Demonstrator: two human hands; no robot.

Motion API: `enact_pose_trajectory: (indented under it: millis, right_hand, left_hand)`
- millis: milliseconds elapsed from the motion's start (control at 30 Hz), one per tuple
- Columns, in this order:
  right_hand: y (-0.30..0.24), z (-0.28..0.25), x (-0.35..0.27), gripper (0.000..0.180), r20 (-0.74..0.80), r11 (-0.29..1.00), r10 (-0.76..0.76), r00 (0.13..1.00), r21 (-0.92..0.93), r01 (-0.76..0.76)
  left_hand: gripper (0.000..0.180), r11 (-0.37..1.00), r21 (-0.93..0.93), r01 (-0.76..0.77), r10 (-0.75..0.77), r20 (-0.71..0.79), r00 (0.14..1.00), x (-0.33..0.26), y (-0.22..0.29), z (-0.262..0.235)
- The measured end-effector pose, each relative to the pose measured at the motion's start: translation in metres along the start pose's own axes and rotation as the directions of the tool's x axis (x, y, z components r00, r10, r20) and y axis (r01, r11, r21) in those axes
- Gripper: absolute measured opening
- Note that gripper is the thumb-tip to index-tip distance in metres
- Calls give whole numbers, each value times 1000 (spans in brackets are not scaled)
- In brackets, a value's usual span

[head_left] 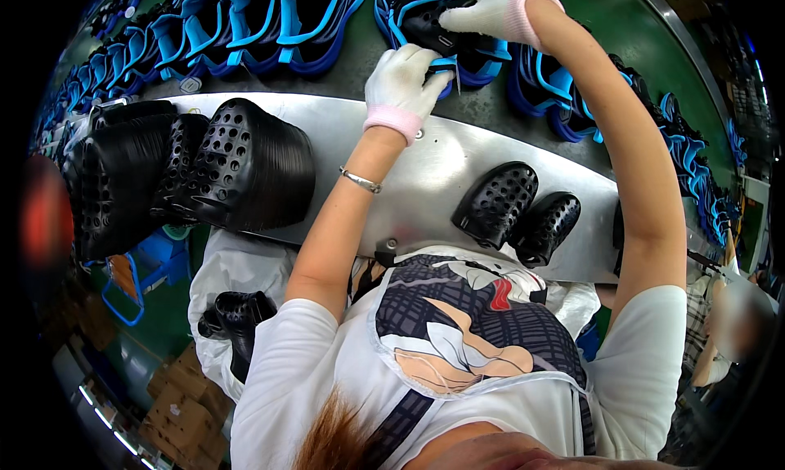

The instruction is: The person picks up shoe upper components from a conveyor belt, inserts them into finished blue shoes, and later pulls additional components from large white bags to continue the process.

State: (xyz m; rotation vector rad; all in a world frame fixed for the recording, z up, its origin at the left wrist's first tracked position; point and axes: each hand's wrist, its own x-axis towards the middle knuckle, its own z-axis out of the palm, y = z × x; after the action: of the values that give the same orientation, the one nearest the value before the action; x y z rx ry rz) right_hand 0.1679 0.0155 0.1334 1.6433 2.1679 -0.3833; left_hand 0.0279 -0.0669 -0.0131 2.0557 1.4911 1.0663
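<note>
Both my hands wear white gloves with pink cuffs and reach out to the conveyor. My left hand (pixel 402 79) grips the near side of a black and blue shoe (pixel 446 37) on the belt. My right hand (pixel 489 6) closes over the top of the same shoe from the far side. A metal bracelet sits on my left wrist. Two small black perforated clogs (pixel 517 210) lie on the steel shelf (pixel 425 172) in front of my body, below my arms.
Rows of black and blue shoes (pixel 245 24) line the green conveyor (pixel 613 16) left and right. Stacks of large black perforated clogs (pixel 204 172) fill the shelf's left end. A white bag with a black clog (pixel 237 319) hangs lower left; cardboard boxes (pixel 184 409) lie on the floor.
</note>
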Motion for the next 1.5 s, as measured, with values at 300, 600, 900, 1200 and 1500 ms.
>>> enact_pose_trajectory:
  millis: [300, 600, 900, 1200, 1500]
  right_hand:
    - [-20, 2, 12, 58, 22, 990, 136, 990, 24, -137]
    - [-50, -1, 22, 43, -5, 996, 40, 999, -85, -40]
    - [15, 3, 4, 62, 106, 956, -78, 991, 292, 44]
    - [-19, -19, 26, 70, 148, 999, -31, 988, 10, 30]
    - [-42, 29, 46, 65, -79, 983, 162, 984, 96, -154]
  left_hand:
    - [25, 997, 74, -38, 40, -22, 999, -1, -1, 4]
    - [25, 997, 43, -62, 62, -2, 998, 1, -14, 6]
    - [24, 997, -77, -28, 25, -41, 999, -7, -16, 1]
    - [23, 999, 47, -6, 4, 40, 999, 0, -20, -7]
    - [23, 1000, 17, 23, -24, 37, 999, 4, -21, -13]
